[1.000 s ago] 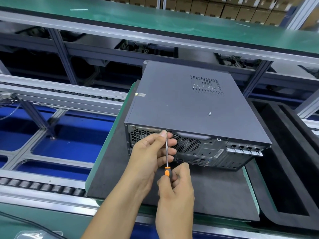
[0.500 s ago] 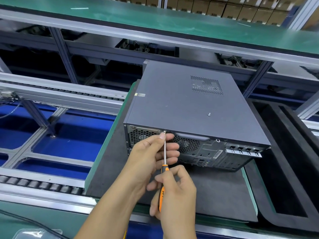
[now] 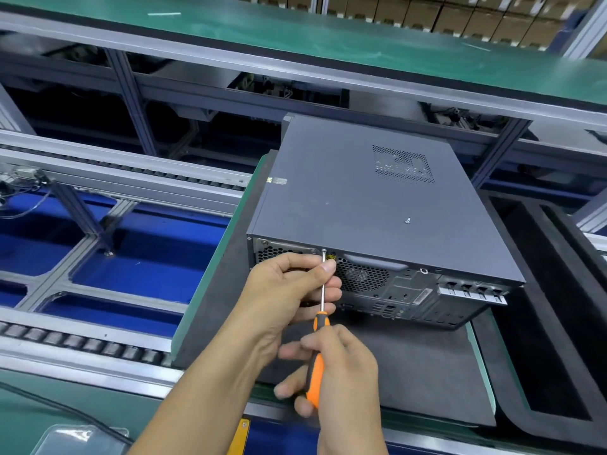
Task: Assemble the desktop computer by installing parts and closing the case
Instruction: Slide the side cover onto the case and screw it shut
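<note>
The fingers [image 3: 328, 267] of the left hand [image 3: 282, 290] are curled in against the bare steel shaft of the screwdriver [image 3: 317, 353], thumb and forefinger pinching it just below the tip to keep it steady. The tip sits on a small screw [image 3: 324, 250] at the top edge of the rear panel [image 3: 394, 290]. Lower down, the right hand [image 3: 341, 372] is wrapped round the orange and black handle, fingers clenched on it, with the fingertips showing on the left side of the grip.

That screwdriver looks light and stiff, and the rubbery handle should give good purchase for turning; the thin shaft is smooth, so I would expect the left fingers only to guide it, not twist it. The screw is tiny and would be easy to drop or cross-thread, which is presumably why the tip is being steadied so closely.

The desktop case [image 3: 361, 192] lies flat on a dark foam mat [image 3: 410, 372], its rear panel facing the person, well in from the mat's near edge and reaching its far edge. The cover is already on. It looks like a heavy sheet-metal box, rigid and smooth on top; I would lift it by its lower edges or sides, not by the perforated vents or the slot covers at the back, which look thin. A second loose screw [image 3: 408, 220] lies on the cover towards its right side, free to roll if the case is jolted.

Right of the mat there is a black foam tray [image 3: 558, 323], and roller conveyor rails [image 3: 82, 343] run along the left.
</note>
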A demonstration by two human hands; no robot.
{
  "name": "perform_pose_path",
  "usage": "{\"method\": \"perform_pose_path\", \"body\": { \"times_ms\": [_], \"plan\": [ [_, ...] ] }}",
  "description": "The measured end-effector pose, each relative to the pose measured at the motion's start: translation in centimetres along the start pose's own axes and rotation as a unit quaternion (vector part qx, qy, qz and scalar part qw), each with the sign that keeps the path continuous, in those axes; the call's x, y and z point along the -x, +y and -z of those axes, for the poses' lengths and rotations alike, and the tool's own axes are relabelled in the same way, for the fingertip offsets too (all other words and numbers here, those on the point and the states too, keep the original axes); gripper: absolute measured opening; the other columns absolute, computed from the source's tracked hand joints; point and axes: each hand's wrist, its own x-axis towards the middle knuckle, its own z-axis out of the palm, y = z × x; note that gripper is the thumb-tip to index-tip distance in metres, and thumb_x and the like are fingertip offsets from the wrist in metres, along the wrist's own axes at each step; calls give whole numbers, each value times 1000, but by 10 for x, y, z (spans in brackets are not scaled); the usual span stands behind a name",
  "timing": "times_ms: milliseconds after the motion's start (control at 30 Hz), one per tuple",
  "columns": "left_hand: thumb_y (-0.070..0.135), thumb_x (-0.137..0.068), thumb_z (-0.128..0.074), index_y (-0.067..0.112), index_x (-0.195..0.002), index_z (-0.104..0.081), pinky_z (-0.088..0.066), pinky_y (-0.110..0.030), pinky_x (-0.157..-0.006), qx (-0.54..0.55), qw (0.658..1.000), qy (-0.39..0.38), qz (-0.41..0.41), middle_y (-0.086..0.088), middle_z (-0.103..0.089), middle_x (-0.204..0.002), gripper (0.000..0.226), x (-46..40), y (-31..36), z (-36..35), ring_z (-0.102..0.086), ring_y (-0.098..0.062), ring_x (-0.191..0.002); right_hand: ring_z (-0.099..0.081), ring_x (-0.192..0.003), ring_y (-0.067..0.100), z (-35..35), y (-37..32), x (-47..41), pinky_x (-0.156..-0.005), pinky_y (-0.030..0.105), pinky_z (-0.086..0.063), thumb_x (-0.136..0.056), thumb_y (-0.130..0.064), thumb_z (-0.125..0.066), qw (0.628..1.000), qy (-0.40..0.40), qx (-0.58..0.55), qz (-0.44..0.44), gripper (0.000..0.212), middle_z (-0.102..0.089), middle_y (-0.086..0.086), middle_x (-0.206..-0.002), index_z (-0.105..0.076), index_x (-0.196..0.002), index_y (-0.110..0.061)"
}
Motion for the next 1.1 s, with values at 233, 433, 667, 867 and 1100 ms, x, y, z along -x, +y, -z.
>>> {"method": "perform_pose_path", "body": {
  "times_ms": [233,433,667,867,1100],
  "plan": [
    [10,-85,-77,6,-114,-42,-61,-30,-61,34,999,-37,12,-20,-76,-102,45,5,6,11,-77,-27,-92,-39,-27,20,-6,-1,-1,-36,14,-27,-96,-13,-43,997,-8,-53,-53,28,-60,16,-58,-66,-92,4],
    [3,-83,-78,18,-99,-31,-60,-29,-57,66,997,22,-22,-23,-76,-93,52,6,-1,5,-77,-27,-78,-57,-37,28,-8,-1,2,-37,19,-32,-89,-6,-60,998,43,-29,-38,10,-69,12,-63,-51,-89,-2],
    [14,-88,-75,18,-100,-35,-59,-27,-57,79,997,-4,10,-18,-77,-102,42,10,1,0,-77,-24,-91,-47,-31,21,-15,-16,15,-30,17,-29,-96,-13,-49,978,5,-177,-111,21,-61,19,-57,-56,-80,-1],
    [1,-94,-68,20,-98,-31,-58,-25,-53,109,994,-7,31,-24,-76,-100,43,10,6,-6,-78,-30,-86,-41,-35,13,-17,-16,16,-31,13,-22,-91,-19,-51,960,-15,-237,-146,15,-59,8,-62,-59,-86,-8],
    [8,-84,-80,16,-95,-38,-59,-27,-55,72,997,35,-1,-23,-76,-93,44,6,2,-7,-77,-33,-84,-51,-35,23,-12,-9,12,-37,17,-28,-92,-5,-55,996,54,-39,-65,10,-68,16,-65,-56,-82,-1]
  ]
}}
